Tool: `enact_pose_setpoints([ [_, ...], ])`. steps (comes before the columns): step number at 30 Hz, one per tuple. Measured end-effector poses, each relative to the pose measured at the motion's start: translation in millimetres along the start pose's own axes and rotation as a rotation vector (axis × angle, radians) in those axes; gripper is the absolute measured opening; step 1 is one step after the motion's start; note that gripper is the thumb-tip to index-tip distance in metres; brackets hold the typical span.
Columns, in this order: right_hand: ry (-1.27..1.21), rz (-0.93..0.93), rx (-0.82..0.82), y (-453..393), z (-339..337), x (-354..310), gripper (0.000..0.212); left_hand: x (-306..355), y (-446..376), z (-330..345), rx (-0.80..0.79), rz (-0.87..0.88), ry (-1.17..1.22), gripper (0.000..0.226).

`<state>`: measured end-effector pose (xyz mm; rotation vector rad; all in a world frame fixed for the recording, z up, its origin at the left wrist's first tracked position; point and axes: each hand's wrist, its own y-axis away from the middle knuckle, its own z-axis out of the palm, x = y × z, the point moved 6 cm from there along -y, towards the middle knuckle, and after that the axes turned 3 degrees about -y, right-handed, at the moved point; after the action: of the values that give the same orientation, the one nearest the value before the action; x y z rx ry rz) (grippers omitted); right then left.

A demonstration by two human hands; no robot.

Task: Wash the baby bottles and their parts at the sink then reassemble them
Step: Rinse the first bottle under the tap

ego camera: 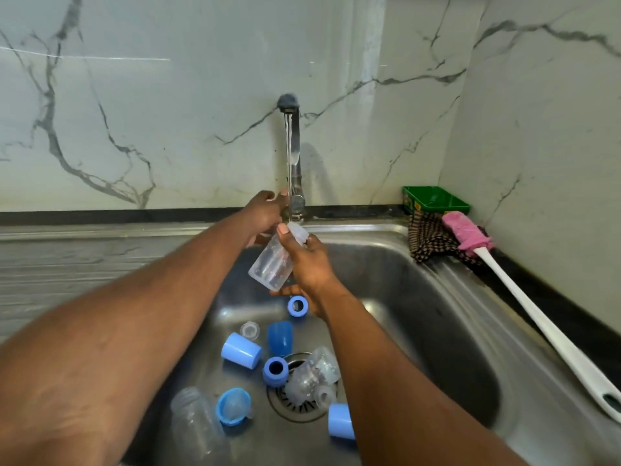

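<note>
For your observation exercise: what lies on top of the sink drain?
A clear bottle lies on its side across the drain, a small clear part beside it. A blue ring sits at the drain's edge. The right forearm hides the drain's right side.

no readable text is showing anywhere; the green box [435,199] is bearing a label too blurred to read.

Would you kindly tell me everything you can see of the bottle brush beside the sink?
The bottle brush has a pink sponge-like head and a long white plastic handle with a slot at its near end. It lies idle along the sink's right rim, head toward the wall, resting on a checked cloth. Neither hand touches it.
</note>
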<state>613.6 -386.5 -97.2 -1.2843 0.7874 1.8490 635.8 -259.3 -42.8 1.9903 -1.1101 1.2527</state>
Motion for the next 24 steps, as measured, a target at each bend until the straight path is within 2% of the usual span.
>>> enact_pose_setpoints([
  [4, 0.007, -0.054, 0.003, -2.6, 2.7, -1.0, 0.033, -18.3, 32.6, 6.4, -0.162, -0.148, 0.227, 0.051],
  [7, 0.051, -0.098, -0.007, -2.8, 0.4, -5.0, 0.012, -23.9, 59.1, 15.4, -0.294, -0.195, 0.260, 0.072],
  [8, 0.082, -0.133, -0.002, -3.8, -0.9, -6.3, 0.012, -27.7, 63.0, 15.8, -0.296, -0.195, 0.267, 0.074],
  [11, 0.167, -0.219, 0.000, -7.5, 2.9, -10.7, 0.034, -39.4, 74.7, 13.0, -0.217, -0.156, 0.345, 0.071],
  [15, 0.205, -0.214, 0.003, -1.1, 9.8, -14.1, 0.036, -49.6, 95.4, 16.7, -0.020, 0.029, 0.317, 0.045],
  [19, 0.173, -0.219, 0.063, 1.0, 10.9, -35.4, 0.028, -35.3, 96.3, 16.1, -0.001, 0.192, 0.342, 0.042],
  [21, 0.127, -0.204, 0.098, -3.3, 11.7, -45.9, 0.024, -25.8, 100.4, 17.3, -0.011, 0.363, 0.147, 0.053],
  [24, 0.094, -0.176, 0.144, -13.3, 5.7, -49.1, 0.024, -28.7, 96.3, 29.6, -0.028, 0.546, -0.174, 0.083],
])
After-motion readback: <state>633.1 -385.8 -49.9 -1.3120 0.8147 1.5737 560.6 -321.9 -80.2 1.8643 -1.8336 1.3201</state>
